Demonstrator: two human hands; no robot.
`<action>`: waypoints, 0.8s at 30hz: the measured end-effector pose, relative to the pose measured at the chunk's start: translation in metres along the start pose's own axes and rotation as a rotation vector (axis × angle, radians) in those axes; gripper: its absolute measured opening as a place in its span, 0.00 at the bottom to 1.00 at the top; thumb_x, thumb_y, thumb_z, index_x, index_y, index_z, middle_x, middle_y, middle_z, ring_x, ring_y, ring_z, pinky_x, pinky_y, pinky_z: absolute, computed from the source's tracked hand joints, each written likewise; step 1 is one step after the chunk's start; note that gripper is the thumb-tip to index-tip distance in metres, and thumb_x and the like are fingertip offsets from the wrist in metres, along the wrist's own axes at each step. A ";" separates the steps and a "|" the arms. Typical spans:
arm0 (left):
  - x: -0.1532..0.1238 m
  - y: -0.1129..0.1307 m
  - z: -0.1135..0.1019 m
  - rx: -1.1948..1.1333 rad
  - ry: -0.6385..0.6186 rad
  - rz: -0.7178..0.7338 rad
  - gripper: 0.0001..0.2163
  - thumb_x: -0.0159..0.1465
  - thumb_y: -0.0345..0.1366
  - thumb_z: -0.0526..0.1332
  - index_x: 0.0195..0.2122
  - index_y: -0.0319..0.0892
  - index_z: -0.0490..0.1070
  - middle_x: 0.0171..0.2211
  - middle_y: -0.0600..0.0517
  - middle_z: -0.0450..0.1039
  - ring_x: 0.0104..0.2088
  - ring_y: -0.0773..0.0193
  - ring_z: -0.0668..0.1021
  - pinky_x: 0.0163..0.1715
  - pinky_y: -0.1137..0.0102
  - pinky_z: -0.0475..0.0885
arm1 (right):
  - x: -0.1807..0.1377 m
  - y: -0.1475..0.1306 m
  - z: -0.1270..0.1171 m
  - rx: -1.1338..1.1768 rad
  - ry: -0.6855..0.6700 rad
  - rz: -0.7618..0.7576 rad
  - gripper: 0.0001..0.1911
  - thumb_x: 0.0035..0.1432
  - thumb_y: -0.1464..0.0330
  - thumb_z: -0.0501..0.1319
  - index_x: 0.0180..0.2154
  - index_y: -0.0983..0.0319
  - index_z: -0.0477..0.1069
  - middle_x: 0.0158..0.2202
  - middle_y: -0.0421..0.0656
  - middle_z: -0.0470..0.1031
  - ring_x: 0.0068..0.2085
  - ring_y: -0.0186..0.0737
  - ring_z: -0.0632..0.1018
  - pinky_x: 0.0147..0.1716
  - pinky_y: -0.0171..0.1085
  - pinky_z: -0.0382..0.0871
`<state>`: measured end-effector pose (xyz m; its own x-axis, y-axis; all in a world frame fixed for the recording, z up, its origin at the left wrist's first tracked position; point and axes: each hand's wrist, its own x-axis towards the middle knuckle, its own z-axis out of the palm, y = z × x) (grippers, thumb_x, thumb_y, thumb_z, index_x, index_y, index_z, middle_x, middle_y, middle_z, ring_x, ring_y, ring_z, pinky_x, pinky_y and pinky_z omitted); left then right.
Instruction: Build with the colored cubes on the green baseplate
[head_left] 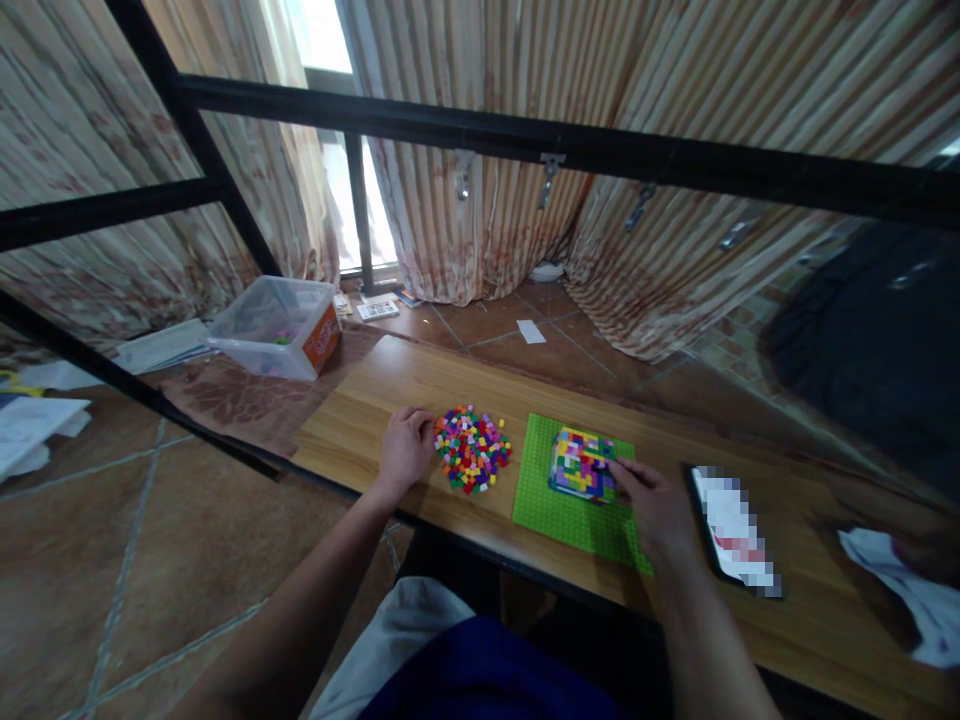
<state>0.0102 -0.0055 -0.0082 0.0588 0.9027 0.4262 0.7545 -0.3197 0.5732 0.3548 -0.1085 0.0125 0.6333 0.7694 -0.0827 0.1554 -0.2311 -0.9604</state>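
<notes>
A loose pile of small building bricks (472,450) in many colours lies on the wooden table. My left hand (407,447) rests at the pile's left edge, fingers curled together; whatever they may hold is hidden. Right of the pile is a green studded baseplate (534,490). On it stands a low, multicoloured brick block (577,465), roughly square. My right hand (654,500) reaches over the baseplate with fingertips pinched at the block's right side, touching its top. Anything between those fingertips is too small to make out.
A phone (735,535) lies right of the baseplate on the wooden table (360,400). Crumpled white paper (904,590) sits farther right, near a blurred hand of another person. On the floor stands a clear plastic bin (262,310). A black metal rail (450,125) crosses beyond the table.
</notes>
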 end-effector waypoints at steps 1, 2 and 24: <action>0.000 0.000 0.000 -0.001 0.000 0.002 0.10 0.64 0.31 0.55 0.35 0.41 0.77 0.38 0.46 0.77 0.41 0.57 0.77 0.46 0.63 0.73 | 0.001 0.002 0.000 0.098 -0.022 0.068 0.22 0.39 0.57 0.72 0.36 0.62 0.79 0.30 0.43 0.81 0.29 0.38 0.78 0.27 0.35 0.70; 0.000 0.000 0.000 -0.002 0.000 0.003 0.10 0.64 0.31 0.55 0.35 0.41 0.77 0.37 0.46 0.77 0.41 0.57 0.77 0.46 0.63 0.73 | 0.002 0.003 0.000 0.183 -0.048 0.131 0.21 0.38 0.59 0.74 0.36 0.62 0.79 0.29 0.41 0.80 0.27 0.36 0.77 0.24 0.34 0.68; 0.001 -0.001 0.000 -0.006 -0.002 0.004 0.10 0.63 0.30 0.55 0.34 0.42 0.77 0.38 0.46 0.77 0.41 0.57 0.77 0.46 0.62 0.72 | 0.006 -0.012 0.000 0.326 -0.172 0.334 0.15 0.40 0.70 0.73 0.34 0.61 0.77 0.28 0.41 0.80 0.26 0.36 0.78 0.24 0.34 0.73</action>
<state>0.0097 -0.0045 -0.0081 0.0633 0.9021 0.4269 0.7504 -0.3250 0.5755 0.3563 -0.1011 0.0237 0.4692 0.7786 -0.4166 -0.2976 -0.3048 -0.9047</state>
